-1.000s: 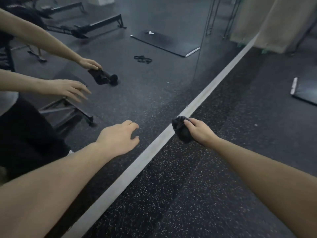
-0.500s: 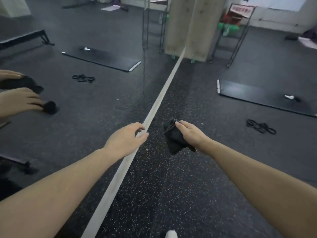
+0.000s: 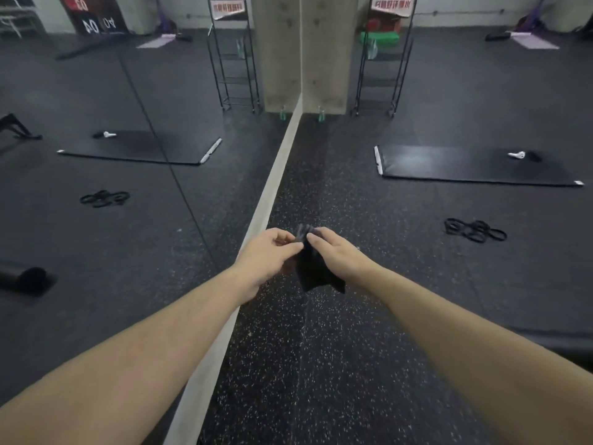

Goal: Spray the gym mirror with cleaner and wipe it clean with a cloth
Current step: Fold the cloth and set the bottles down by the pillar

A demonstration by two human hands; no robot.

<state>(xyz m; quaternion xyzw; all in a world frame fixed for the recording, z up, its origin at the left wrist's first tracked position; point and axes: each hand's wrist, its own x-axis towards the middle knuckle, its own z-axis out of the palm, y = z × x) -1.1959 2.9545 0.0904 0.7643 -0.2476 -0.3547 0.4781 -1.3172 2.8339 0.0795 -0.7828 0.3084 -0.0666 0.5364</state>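
A black cloth [image 3: 316, 268] hangs between my two hands above the speckled floor. My right hand [image 3: 337, 252] pinches its top edge, and my left hand [image 3: 268, 255] grips the same top edge from the left. The gym mirror [image 3: 112, 220] fills the left half of the view, its pale bottom strip [image 3: 269, 194] running away from me. A small green spray bottle [image 3: 320, 113] stands far off at the foot of the concrete pillar [image 3: 324, 53], beside the mirror's far end.
A black exercise mat [image 3: 465, 167] with a white object on it lies on the right. Black resistance loops [image 3: 475, 231] lie nearer on the floor. A black wire rack [image 3: 383, 59] stands beside the pillar. The mirror reflects all of these.
My left hand has moved right and taken hold of the cloth beside my right hand. The view has lifted toward the far pillar, and my reflected hands have left the mirror.
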